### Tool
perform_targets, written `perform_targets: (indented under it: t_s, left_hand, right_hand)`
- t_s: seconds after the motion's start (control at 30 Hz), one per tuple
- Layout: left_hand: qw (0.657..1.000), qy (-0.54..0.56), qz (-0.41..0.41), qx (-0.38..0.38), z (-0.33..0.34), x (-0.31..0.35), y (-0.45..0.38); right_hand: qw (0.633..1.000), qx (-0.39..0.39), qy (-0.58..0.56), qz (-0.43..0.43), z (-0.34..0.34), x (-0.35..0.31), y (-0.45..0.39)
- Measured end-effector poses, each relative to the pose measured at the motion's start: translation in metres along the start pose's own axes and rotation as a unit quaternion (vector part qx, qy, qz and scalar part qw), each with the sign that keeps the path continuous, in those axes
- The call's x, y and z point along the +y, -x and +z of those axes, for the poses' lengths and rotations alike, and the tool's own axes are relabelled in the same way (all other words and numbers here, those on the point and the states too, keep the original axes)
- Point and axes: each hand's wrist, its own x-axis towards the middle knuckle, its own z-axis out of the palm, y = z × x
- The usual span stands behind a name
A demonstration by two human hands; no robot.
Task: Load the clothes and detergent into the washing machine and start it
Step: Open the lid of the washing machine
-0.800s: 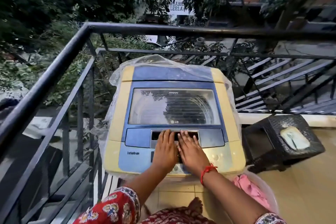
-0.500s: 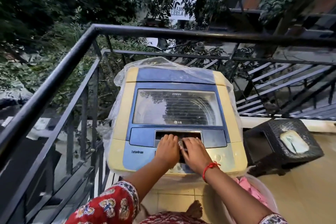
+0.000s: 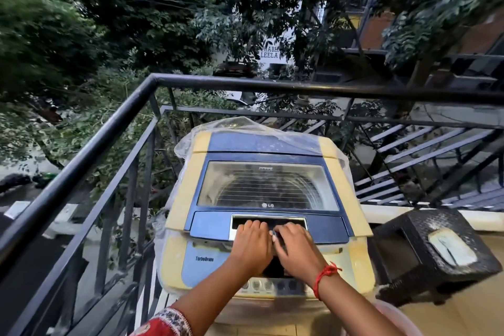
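**Operator:** Which step is in hand?

**Technician:** Opening the machine. The blue-and-yellow top-loading washing machine [image 3: 266, 210] stands in the near corner of the balcony, against the black metal railing [image 3: 81, 161], with a clear plastic cover [image 3: 245, 125] draped over its far end. The left hand [image 3: 252, 247] and right hand [image 3: 296, 249] sit side by side at the chrome-framed handle recess [image 3: 268, 219] of the blue glass-windowed lid [image 3: 268, 188]. Each grip is curled into the recess, grasping the lid's near edge. The lid's near edge appears slightly raised.

**Operator:** Next move?

**Technician:** Judged: lift the near edge up and fold it toward the far side. No clothes or detergent are clearly visible.
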Motion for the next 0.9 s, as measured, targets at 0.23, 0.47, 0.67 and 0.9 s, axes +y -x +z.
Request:
perform_targets:
  t_s: [0.23, 0.47, 0.67, 0.9]
  left_hand:
    - [0.993, -0.043, -0.004, 0.106, -0.030, 0.001, -0.019]
    - [0.971, -0.036, 0.008, 0.234, -0.084, -0.002, -0.057]
    - [0.956, -0.050, -0.014, 0.288, -0.137, -0.011, -0.118]
    - [0.946, -0.069, -0.050, 0.312, -0.191, -0.019, -0.186]
  right_hand:
    - [0.987, 0.113, 0.095, -0.062, -0.023, -0.003, -0.016]
    - [0.950, 0.259, 0.128, -0.119, -0.064, -0.008, -0.062]
    - [0.919, 0.338, 0.150, -0.133, -0.126, -0.018, -0.123]
    - [0.927, 0.339, 0.128, -0.098, -0.177, -0.022, -0.193]
